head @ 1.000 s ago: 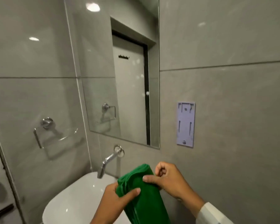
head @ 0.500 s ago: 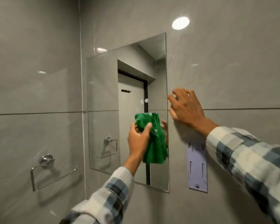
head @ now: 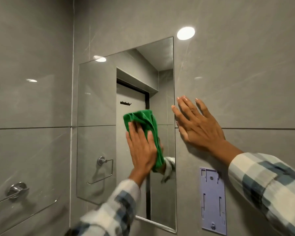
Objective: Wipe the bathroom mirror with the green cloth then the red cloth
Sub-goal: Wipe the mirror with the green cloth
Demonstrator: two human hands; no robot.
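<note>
A frameless bathroom mirror (head: 99,116) hangs on the grey tiled wall. My left hand (head: 140,150) lies flat on a bunched green cloth (head: 146,120) and presses it against the mirror's middle right part. My right hand (head: 197,126) rests with spread fingers flat on the tile just right of the mirror's edge and holds nothing. No red cloth is in view.
A chrome towel ring (head: 15,189) is fixed to the left wall at the lower left. A pale purple plastic mounting plate (head: 213,200) sits on the wall below my right hand. Ceiling lights glare on the tiles.
My left hand has flattened onto the green cloth against the mirror, having gripped it by the edge before. My right hand has laid flat on the tile. The view has come closer.
</note>
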